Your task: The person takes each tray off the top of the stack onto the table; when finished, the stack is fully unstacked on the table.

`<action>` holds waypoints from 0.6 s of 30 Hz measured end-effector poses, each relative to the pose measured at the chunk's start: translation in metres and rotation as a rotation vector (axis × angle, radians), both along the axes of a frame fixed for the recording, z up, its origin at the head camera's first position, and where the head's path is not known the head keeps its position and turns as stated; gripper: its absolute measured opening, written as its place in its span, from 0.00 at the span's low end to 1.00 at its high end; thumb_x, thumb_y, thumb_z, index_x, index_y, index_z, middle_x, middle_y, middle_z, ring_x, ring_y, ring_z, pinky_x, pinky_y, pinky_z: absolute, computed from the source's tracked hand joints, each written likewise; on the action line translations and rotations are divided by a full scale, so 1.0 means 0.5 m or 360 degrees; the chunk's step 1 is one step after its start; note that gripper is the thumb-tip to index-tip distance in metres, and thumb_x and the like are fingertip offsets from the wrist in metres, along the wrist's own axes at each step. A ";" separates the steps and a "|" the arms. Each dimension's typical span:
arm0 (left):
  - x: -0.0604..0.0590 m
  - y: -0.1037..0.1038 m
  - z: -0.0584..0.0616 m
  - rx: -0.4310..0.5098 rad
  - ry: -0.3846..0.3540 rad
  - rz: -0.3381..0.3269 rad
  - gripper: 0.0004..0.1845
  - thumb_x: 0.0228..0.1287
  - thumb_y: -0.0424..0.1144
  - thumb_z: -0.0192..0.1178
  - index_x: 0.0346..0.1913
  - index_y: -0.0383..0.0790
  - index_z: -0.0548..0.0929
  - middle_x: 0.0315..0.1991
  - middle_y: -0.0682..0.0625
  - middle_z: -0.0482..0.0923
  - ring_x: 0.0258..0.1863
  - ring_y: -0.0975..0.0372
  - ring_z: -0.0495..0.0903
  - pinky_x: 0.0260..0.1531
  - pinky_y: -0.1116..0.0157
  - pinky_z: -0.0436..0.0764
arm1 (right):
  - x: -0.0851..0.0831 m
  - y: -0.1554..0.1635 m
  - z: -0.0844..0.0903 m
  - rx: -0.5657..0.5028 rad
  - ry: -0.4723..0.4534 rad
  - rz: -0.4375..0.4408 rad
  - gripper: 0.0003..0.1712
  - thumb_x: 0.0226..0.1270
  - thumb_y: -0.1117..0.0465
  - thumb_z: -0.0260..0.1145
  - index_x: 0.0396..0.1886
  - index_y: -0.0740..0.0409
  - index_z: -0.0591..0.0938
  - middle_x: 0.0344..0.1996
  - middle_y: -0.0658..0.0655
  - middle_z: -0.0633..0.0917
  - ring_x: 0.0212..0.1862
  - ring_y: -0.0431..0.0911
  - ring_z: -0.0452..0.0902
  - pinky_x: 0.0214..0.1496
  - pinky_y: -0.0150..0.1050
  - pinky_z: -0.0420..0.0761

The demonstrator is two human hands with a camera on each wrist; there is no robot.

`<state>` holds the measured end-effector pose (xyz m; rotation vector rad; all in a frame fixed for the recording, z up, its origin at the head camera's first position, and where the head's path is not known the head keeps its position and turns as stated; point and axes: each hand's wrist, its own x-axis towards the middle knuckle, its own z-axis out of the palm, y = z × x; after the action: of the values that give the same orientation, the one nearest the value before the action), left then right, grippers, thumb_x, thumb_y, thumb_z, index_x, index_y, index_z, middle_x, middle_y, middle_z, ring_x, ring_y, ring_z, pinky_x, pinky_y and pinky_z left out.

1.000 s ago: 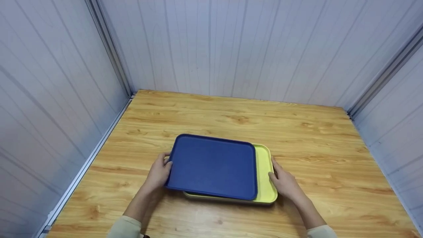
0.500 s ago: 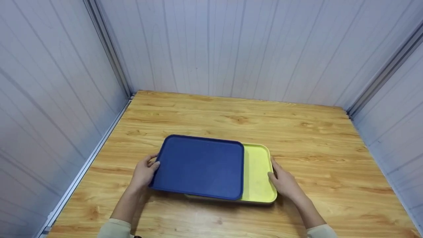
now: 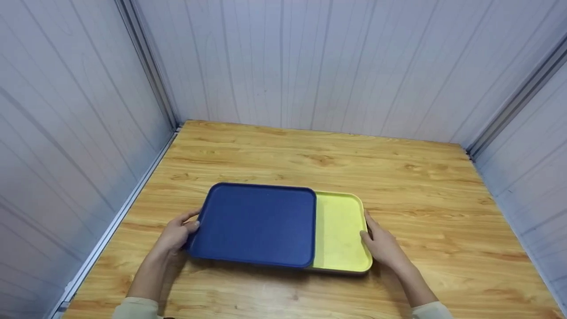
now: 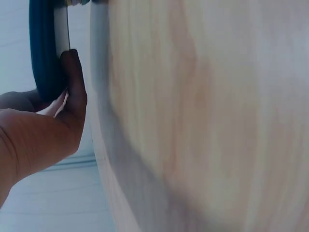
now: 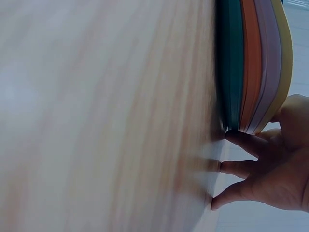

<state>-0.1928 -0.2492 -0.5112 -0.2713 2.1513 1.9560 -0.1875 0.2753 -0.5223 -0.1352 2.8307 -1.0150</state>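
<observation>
Blue tray lies partly over the yellow tray on the wooden table — shifted to its left. Left hand pinches the blue tray's left edge; right hand — fingers spread — steadies the yellow tray's right edge atop a tray stack.

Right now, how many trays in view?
5: blue tray in left hand; yellow tray tops stack held by right hand, over purple, orange, green trays. More may hide.

Both forearms are being extended forward; the left hand is being curled (thumb on top), the right hand spread, fingers straight.
</observation>
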 end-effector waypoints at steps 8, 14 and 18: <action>0.004 -0.027 0.003 0.0125 -0.0024 -0.0040 0.29 0.76 0.26 0.51 0.76 0.26 0.59 0.49 0.39 0.85 0.39 0.59 0.86 0.38 0.60 0.86 | 0.001 -0.001 0.000 0.0008 0.0014 -0.0013 0.38 0.80 0.60 0.52 0.81 0.65 0.49 0.76 0.69 0.57 0.75 0.64 0.55 0.73 0.61 0.57; 0.010 -0.044 0.010 0.0002 -0.0108 0.0090 0.28 0.76 0.29 0.52 0.75 0.27 0.62 0.41 0.44 0.86 0.34 0.59 0.86 0.34 0.60 0.86 | 0.001 -0.005 0.000 0.0032 0.0014 0.0000 0.38 0.80 0.59 0.52 0.81 0.64 0.49 0.76 0.68 0.57 0.73 0.65 0.60 0.71 0.62 0.62; 0.013 -0.058 0.013 -0.0003 -0.0140 0.0151 0.29 0.76 0.30 0.52 0.75 0.27 0.61 0.36 0.48 0.86 0.32 0.60 0.86 0.33 0.61 0.86 | 0.002 -0.004 0.002 0.0034 0.0011 0.0000 0.38 0.81 0.59 0.52 0.81 0.64 0.49 0.76 0.70 0.58 0.72 0.66 0.60 0.70 0.62 0.63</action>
<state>-0.1861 -0.2783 -0.5047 -0.4592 2.1211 1.9534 -0.1863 0.2734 -0.5214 -0.1371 2.8470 -0.9856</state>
